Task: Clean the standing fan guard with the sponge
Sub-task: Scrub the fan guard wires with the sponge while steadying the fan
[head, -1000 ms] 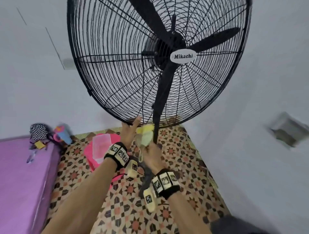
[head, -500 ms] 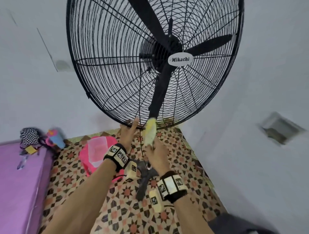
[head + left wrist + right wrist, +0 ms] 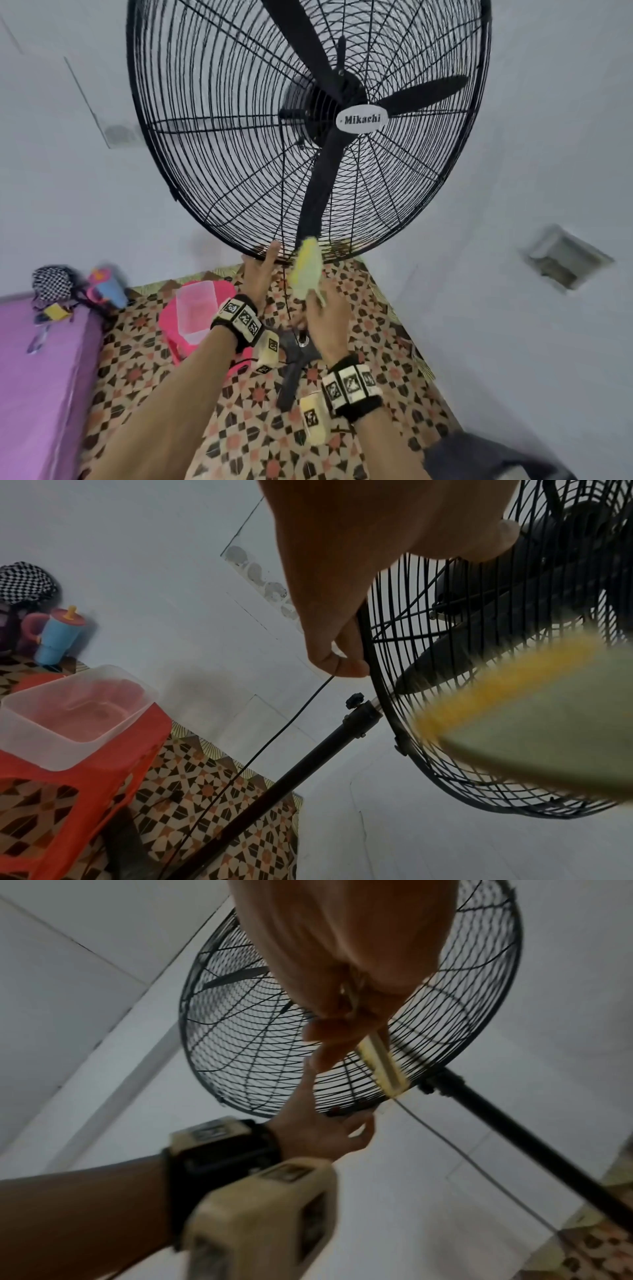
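Note:
A black wire fan guard (image 3: 219, 144) with a "Mikachi" badge fills the upper head view, tilted toward me. My left hand (image 3: 261, 274) grips the guard's bottom rim (image 3: 368, 653), fingers curled round it (image 3: 329, 1129). My right hand (image 3: 325, 311) holds a yellow sponge (image 3: 306, 270) upright against the guard's lower edge. The sponge (image 3: 380, 1066) lies on the wires in the right wrist view and blurs large in the left wrist view (image 3: 534, 718). The black fan pole (image 3: 308, 764) runs down to the floor.
A clear plastic tub (image 3: 197, 308) sits on a pink stool (image 3: 171, 329) left of the fan base. A purple mattress (image 3: 37, 377) carries a checkered bag (image 3: 51, 281) and a blue cup (image 3: 108, 287). A thin cord (image 3: 274, 739) hangs by the pole. White walls close behind.
My right hand has lifted the sponge from below the rim up onto the guard's lower edge, turning it upright. The left hand has stayed on the rim.

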